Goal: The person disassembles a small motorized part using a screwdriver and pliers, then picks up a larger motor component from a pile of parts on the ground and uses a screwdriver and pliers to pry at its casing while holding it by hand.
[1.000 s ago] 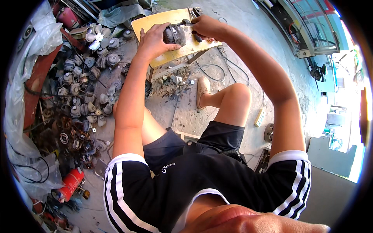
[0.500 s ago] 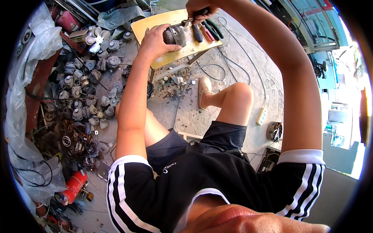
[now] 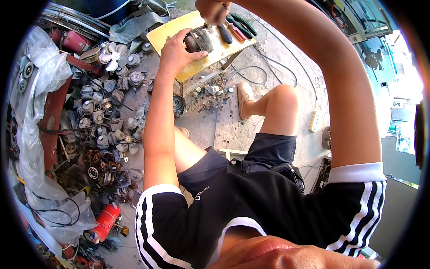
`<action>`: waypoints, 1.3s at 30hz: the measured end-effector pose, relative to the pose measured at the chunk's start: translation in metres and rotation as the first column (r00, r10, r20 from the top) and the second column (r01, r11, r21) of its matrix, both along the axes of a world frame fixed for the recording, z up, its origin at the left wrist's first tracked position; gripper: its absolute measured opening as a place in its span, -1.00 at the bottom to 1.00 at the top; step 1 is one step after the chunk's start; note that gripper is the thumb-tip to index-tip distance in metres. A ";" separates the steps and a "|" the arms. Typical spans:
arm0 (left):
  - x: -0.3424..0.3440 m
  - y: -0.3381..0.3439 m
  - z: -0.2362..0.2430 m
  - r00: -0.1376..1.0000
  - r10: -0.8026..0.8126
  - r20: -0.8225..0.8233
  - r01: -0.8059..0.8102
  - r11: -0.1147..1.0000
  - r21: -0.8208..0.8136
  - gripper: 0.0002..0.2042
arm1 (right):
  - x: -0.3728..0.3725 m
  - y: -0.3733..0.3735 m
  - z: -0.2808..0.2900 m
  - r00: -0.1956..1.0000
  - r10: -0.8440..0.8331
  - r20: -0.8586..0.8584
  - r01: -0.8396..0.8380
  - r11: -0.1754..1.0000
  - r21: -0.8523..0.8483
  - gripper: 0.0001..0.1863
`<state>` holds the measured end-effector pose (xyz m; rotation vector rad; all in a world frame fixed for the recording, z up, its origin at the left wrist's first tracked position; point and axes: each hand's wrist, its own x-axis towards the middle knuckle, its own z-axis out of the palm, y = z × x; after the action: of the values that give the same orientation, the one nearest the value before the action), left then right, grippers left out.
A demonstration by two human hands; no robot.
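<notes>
A small, dirty electric motor (image 3: 199,41) lies on the yellow wooden stool (image 3: 169,28). My left hand (image 3: 176,53) grips its left side, with fingers over the far side and thumb along the near edge. Just beyond the motor, my right hand (image 3: 212,9) is closed around a dark-handled tool, smeared by motion; its working end meets the motor's far side or hovers close by, I cannot tell which. Right of the motor lie a screwdriver with a dark handle (image 3: 225,35), a red-handled tool (image 3: 237,32) and dark green-handled pliers (image 3: 244,27).
Old motors and fan parts (image 3: 101,105) heap up on the left. A red cylinder (image 3: 106,222) lies lower left beside plastic sheeting (image 3: 47,166). Cable (image 3: 253,67) loops over the floor, and a power strip (image 3: 313,122) sits to the right. Debris (image 3: 210,96) is scattered below the stool.
My right hand has shifted left with its tool, nearer the motor's far side. My left hand keeps its hold on the motor. The whole view has swung slightly.
</notes>
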<state>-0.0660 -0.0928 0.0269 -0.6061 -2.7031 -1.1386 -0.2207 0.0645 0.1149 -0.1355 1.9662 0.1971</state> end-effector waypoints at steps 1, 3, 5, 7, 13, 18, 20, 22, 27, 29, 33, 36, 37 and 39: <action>0.000 -0.004 0.001 1.000 0.010 -0.004 -0.010 1.000 -0.008 -0.17 | 0.025 -0.005 0.017 0.992 0.042 -0.123 -0.046 0.998 -0.030 -0.85; 0.001 0.002 0.004 1.000 -0.006 -0.016 0.006 1.000 -0.013 -0.18 | 0.047 0.005 0.030 0.974 -0.040 -0.222 0.000 0.984 -0.178 -0.87; 0.001 0.008 0.003 0.999 -0.015 -0.036 0.015 1.000 -0.002 -0.18 | 0.043 0.017 0.018 0.973 -0.076 -0.216 0.031 0.979 -0.203 -0.87; 0.001 0.006 0.003 1.000 -0.012 -0.023 0.012 1.000 0.010 -0.19 | 0.052 0.009 0.017 0.966 0.037 -0.255 -0.085 0.980 -0.180 -0.76; 0.001 0.009 0.001 1.000 -0.030 -0.010 0.030 0.998 0.050 -0.20 | 0.082 0.028 0.000 0.680 0.301 -0.668 -0.521 0.840 -0.152 -0.76; -0.001 0.003 0.000 1.000 0.007 -0.022 -0.007 1.000 0.027 -0.17 | 0.159 0.008 0.039 0.667 -0.030 -0.744 -0.215 0.949 -0.230 -0.86; 0.000 0.008 0.000 1.000 -0.011 -0.012 0.011 1.000 0.026 -0.17 | 0.162 0.030 -0.008 0.551 -0.072 -0.832 -0.259 0.932 -0.252 -0.75; 0.000 0.007 0.001 1.000 0.000 0.007 0.000 1.000 0.020 -0.18 | 0.176 0.035 -0.039 0.450 -0.220 -0.865 -0.217 0.913 -0.345 -0.63; 0.003 0.011 0.007 1.000 0.008 -0.023 -0.007 0.999 0.033 -0.21 | 0.203 0.044 -0.106 0.098 -0.476 -0.874 -0.329 0.814 -0.479 -0.43; 0.001 0.012 0.004 1.000 0.001 -0.014 0.000 1.000 0.030 -0.20 | 0.203 0.045 -0.119 0.042 -0.545 -0.837 -0.362 0.773 -0.521 -0.45; 0.001 0.007 0.001 1.000 -0.002 0.003 0.002 1.000 0.004 -0.19 | 0.197 0.044 -0.098 0.124 -0.632 -0.765 -0.285 0.716 -0.637 -0.54; 0.005 0.007 0.006 1.000 0.024 0.020 -0.024 1.000 -0.005 -0.20 | 0.173 0.049 -0.051 0.414 -0.653 -0.635 -0.001 0.697 -0.717 -0.55; 0.006 0.012 0.008 0.999 0.014 0.029 -0.014 1.000 0.011 -0.20 | 0.158 0.058 -0.048 0.492 -0.642 -0.588 0.072 0.703 -0.707 -0.54; 0.007 0.006 0.009 0.999 0.025 0.031 -0.025 1.000 0.014 -0.19 | 0.146 0.039 0.005 0.643 -0.588 -0.491 0.191 0.744 -0.640 -0.63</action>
<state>-0.0593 -0.0870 0.0355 -0.5560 -2.7177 -1.1691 -0.0752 0.1039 0.1196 0.0433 2.6791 -0.7404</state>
